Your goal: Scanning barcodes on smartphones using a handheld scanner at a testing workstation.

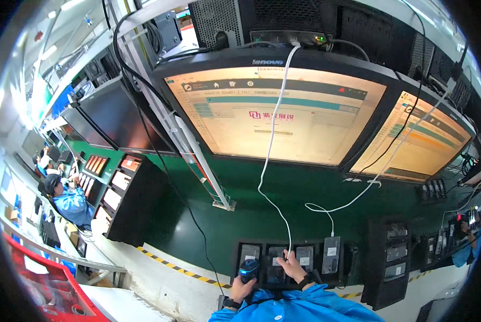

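- Left hand [242, 290]: wrapped around black-and-blue handheld scanner [249, 268], at black slotted tray [263, 256].
- Right hand [291, 268]: pinching thin white cable [271, 144] above dark rectangular phone [276, 275].
- Cable: hanging across black-framed monitor [229, 129].

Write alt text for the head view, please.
A person's left hand holds a blue-and-black handheld device while the right hand holds a white cable near its end, at a black tray of phone-like slabs. Two lit monitors are above a green bench.
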`<move>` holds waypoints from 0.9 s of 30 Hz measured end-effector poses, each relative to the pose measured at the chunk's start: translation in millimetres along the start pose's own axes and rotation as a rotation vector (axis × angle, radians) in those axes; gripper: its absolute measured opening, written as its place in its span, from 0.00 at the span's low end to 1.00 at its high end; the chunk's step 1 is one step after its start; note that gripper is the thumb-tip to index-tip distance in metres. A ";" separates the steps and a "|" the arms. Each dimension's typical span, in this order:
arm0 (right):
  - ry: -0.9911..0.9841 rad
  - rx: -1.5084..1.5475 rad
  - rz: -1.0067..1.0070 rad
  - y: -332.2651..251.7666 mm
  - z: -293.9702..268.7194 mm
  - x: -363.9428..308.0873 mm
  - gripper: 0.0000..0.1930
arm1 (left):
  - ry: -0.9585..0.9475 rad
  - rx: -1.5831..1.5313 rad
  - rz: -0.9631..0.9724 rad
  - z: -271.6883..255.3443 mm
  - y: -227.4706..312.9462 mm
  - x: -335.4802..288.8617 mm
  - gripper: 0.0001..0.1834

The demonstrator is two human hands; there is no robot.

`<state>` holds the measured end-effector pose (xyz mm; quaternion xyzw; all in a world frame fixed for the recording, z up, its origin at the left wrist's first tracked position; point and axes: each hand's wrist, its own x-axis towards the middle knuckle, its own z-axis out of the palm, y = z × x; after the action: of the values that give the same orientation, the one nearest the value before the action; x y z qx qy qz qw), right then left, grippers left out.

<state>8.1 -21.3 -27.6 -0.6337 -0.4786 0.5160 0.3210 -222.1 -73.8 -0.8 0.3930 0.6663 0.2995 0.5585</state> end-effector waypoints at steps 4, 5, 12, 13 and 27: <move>0.032 0.126 0.001 13.9 4.6 -0.5 0.29 | -0.106 0.020 -0.059 8.8 14.9 -9.2 0.16; 0.033 0.129 -0.013 14.5 6.2 -1.9 0.29 | -0.124 0.040 0.004 9.9 18.4 -12.4 0.19; 0.079 0.184 0.013 28.4 6.4 -5.2 0.28 | -0.163 0.278 0.173 24.9 0.2 3.5 0.27; -0.026 0.164 0.000 12.8 -1.2 -3.4 0.29 | -0.189 0.240 0.178 27.2 6.0 -0.8 0.27; -0.031 0.227 0.086 44.9 -0.1 -2.5 0.33 | -0.146 0.249 0.205 44.6 10.4 -6.1 0.21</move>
<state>20.5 -38.6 -67.2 -0.6051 -0.3945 0.5899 0.3610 -176.1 -75.5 2.3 0.5457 0.6123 0.2405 0.5190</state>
